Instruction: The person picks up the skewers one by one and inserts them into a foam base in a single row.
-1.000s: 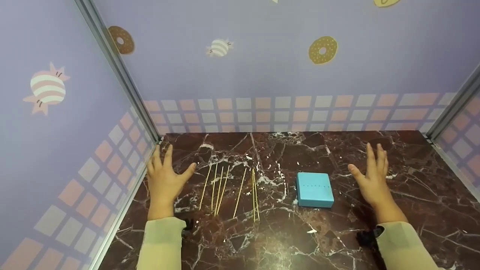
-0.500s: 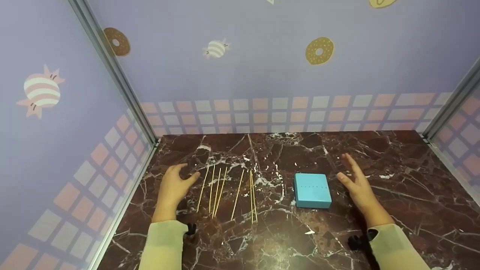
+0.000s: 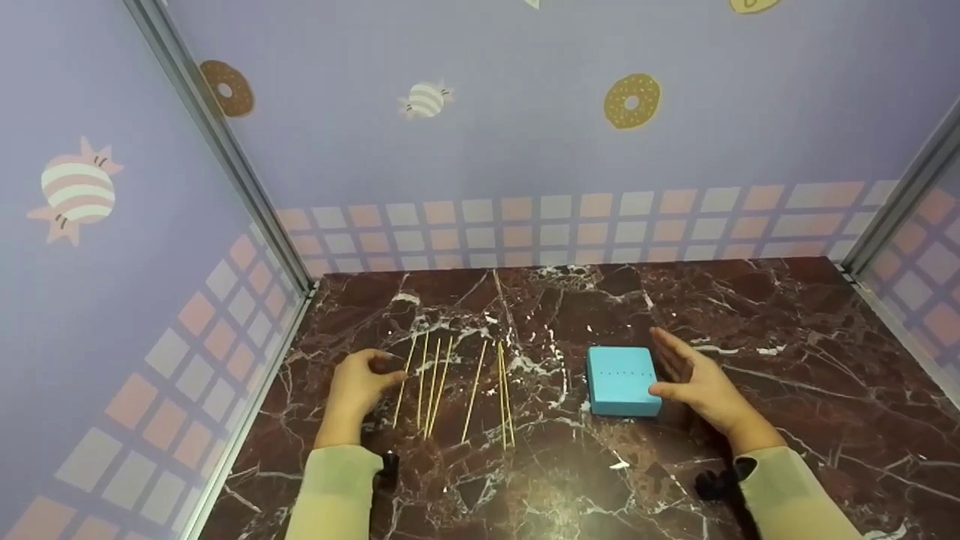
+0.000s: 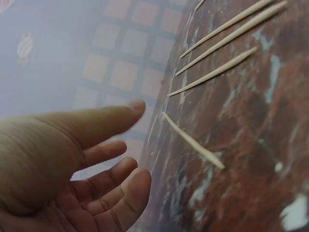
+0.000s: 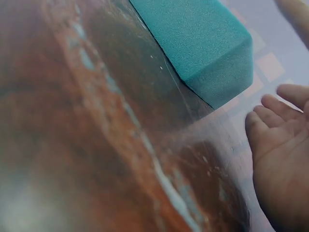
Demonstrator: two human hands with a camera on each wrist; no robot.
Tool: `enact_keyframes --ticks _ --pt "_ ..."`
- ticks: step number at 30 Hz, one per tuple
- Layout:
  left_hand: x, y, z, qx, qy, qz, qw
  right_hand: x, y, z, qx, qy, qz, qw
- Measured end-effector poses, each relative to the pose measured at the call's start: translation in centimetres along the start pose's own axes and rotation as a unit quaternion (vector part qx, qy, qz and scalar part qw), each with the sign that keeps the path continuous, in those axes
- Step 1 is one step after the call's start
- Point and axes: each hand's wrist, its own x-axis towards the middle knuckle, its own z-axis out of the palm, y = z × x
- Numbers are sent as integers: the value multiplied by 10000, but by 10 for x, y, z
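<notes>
Several thin wooden sticks [image 3: 474, 391] lie spread on the dark marbled tabletop, left of centre. Beside the leftmost stick is my left hand [image 3: 358, 386], fingers loosely bent, thumb near that stick; in the left wrist view the same hand [image 4: 91, 164] holds nothing and the sticks [image 4: 212, 75] have pointed ends. A light blue block [image 3: 624, 381] with a row of small dark dots on top stands right of centre. My right hand [image 3: 701, 386] is at its right side, thumb at the near right edge; the right wrist view shows the block [image 5: 198, 43] apart from the palm [image 5: 285, 154].
White flecks [image 3: 619, 464] are scattered over the marbled tabletop [image 3: 555, 487]. A patterned wall [image 3: 525, 150] rises behind it, with side panels at left and right joined by grey metal posts [image 3: 217, 142].
My left hand has moved right towards the sticks, its fingers bending in. My right hand has moved left to the block's side. The sticks and block stay in place on the table.
</notes>
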Motion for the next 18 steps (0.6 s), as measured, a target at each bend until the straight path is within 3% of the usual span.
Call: enact_keyframes --ticks 6,10,11,18 --pt "1 -7 13 12 -68 -16 10000 -3 3 0 -228 -403 136 9988" --pt "0 -4 13 -76 -101 -157 9998 -1 3 2 -204 -561 245 9979" --pt "-4 4 10 -86 -142 -272 9995 0 3 3 -180 -584 261 9978" --pt "-3 7 10 -146 -171 -318 9992 4 1 4 139 -622 382 9972"
